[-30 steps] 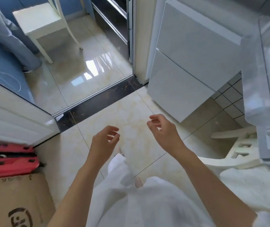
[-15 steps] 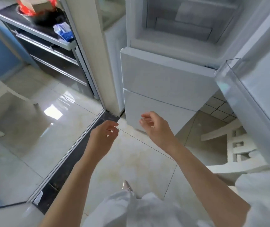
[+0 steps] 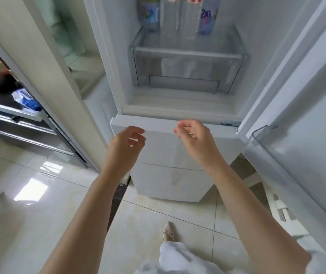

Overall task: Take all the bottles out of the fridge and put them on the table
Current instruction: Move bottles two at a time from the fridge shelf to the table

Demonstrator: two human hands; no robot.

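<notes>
Four clear plastic bottles [image 3: 178,14] stand upright in a row at the back of the open white fridge [image 3: 178,107], on the shelf above a transparent crisper drawer [image 3: 186,70]. Only their lower parts show, the tops being cut off by the frame edge. The leftmost bottle carries a blue label, the two in the middle have red-and-white bands near the top, and the rightmost has a blue and pink label; they stand just beside each other, touching or nearly so. The one drawer below them has a clear front wall and looks pale inside; what it holds cannot be told.

Two bare hands are raised in front of the fridge, well below the bottles and apart from them. The left hand [image 3: 125,144] has loosely curled fingers and grips nothing. The right hand [image 3: 194,135] is likewise loosely curled, with thumb and fingertips close together, and holds nothing; it hovers before the top edge of the upper of two white lower drawer fronts [image 3: 170,151].

The white fridge door [image 3: 304,119] stands open at the right, with one clear door bin [image 3: 265,133] on it. Below lies a glossy beige tiled floor [image 3: 59,194], with one pale pointed shoe [image 3: 168,232] and a white garment [image 3: 176,258] at the bottom edge. At the left a metal rack [image 3: 16,115] holds blue packets.
</notes>
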